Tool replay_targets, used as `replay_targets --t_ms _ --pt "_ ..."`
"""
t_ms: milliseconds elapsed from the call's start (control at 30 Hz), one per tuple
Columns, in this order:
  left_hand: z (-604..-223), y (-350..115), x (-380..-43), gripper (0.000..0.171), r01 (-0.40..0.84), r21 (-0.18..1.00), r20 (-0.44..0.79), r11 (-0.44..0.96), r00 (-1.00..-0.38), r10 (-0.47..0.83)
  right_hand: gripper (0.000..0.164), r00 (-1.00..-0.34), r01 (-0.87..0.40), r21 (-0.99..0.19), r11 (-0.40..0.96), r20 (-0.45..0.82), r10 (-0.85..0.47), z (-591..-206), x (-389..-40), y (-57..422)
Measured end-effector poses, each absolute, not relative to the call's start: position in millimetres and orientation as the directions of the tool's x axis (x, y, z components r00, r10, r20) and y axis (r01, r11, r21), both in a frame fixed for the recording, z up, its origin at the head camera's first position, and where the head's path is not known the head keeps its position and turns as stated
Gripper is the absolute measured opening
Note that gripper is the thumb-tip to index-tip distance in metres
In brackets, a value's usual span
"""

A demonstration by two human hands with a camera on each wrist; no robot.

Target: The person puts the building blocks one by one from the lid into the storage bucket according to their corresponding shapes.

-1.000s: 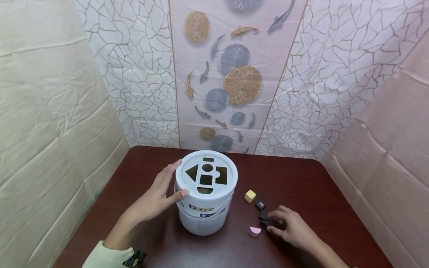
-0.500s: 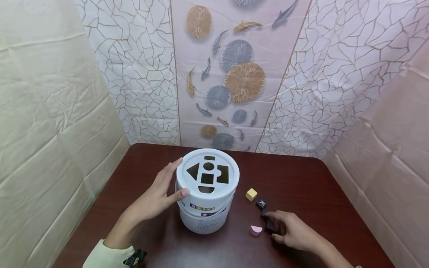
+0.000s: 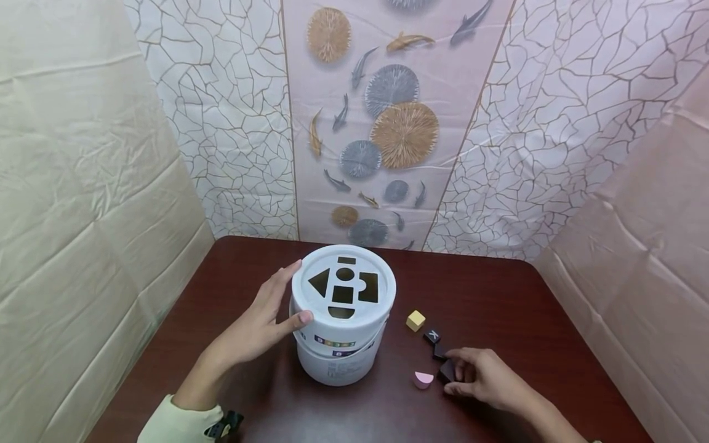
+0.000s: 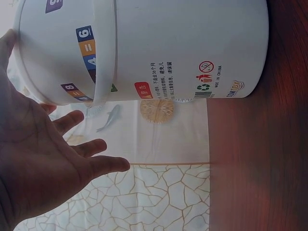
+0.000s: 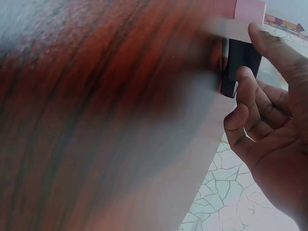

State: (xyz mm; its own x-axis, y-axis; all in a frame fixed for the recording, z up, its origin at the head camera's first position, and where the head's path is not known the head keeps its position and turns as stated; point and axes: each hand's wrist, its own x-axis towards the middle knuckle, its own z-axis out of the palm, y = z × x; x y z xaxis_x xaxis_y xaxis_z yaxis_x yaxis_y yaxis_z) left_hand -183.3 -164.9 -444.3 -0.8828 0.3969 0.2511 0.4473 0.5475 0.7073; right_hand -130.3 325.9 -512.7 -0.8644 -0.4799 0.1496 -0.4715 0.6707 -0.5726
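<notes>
A white bucket [image 3: 343, 363] stands upright on the table, its lid cut with shaped holes. My left hand [image 3: 260, 326] rests against the lid's left rim, thumb in front and fingers spread along the side; the left wrist view shows its open palm. To the right, my right hand [image 3: 487, 378] pinches a black block [image 3: 446, 371] between thumb and fingers, low at the table. Another black block [image 3: 439, 351] lies just beyond its fingertips. Beside the held block sits a pink half-round block [image 3: 423, 380]. In the right wrist view the black block [image 5: 243, 57] is partly hidden by fingers.
A black block with a white K [image 3: 432, 335] and a yellow cube [image 3: 415, 320] lie farther back, right of the bucket. The dark red table [image 3: 471, 289] ends at a patterned cloth backdrop [image 3: 360, 123]. A thin handle hangs round the bucket's front.
My right fingers have shifted from reaching over the dark blocks to gripping the nearest one. The left hand stays on the bucket, and the head view has shifted slightly.
</notes>
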Motion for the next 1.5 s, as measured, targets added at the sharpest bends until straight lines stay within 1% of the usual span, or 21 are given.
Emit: replay_targets --t_ms 167,267,433,567,700,933,1167,1400,1500 --pt "-445.5 -165.1 -182.5 0.099 0.434 0.716 0.239 0.546 -0.888 0.393 0.045 -0.859 -0.509 -0.525 0.682 0.255 -0.444 -504.9 -127.5 326.9" --pt "-445.9 -165.0 -182.0 0.099 0.426 0.72 0.231 0.548 -0.892 0.39 0.043 -0.848 -0.528 -0.461 0.713 0.327 -0.416 -495.5 -126.7 325.0" --pt "-447.0 -165.0 -181.7 0.099 0.417 0.73 0.223 0.542 -0.894 0.388 0.045 -0.801 -0.567 -0.356 0.743 0.449 -0.396 -472.0 -127.9 318.3" --pt "-448.3 -165.4 -181.5 0.098 0.428 0.729 0.235 0.535 -0.89 0.391 0.046 -0.765 -0.593 -0.321 0.738 0.51 -0.394 -451.6 -128.9 310.6" --pt "-449.2 -165.5 -181.2 0.098 0.441 0.724 0.25 0.529 -0.884 0.395 0.046 -0.747 -0.607 -0.305 0.734 0.535 -0.395 -433.1 -130.1 300.4" --pt "-448.8 -165.0 -182.0 0.098 0.456 0.722 0.268 0.521 -0.878 0.397 0.044 -0.743 -0.613 -0.32 0.722 0.544 -0.39 -406.4 -133.9 282.8" --pt "-446.8 -164.3 -182.1 0.098 0.457 0.717 0.27 0.526 -0.878 0.394 0.049 -0.717 -0.632 -0.296 0.716 0.574 -0.396 -389.2 -139.7 269.8" --pt "-447.0 -163.3 -181.8 0.098 0.445 0.731 0.257 0.517 -0.882 0.395 0.05 -0.739 -0.614 -0.329 0.718 0.559 -0.376 -377.0 -142.2 255.8" --pt "-446.8 -163.4 -181.6 0.098 0.442 0.734 0.255 0.516 -0.883 0.394 0.05 -0.73 -0.62 -0.32 0.716 0.57 -0.377 -372.0 -145.4 249.8"
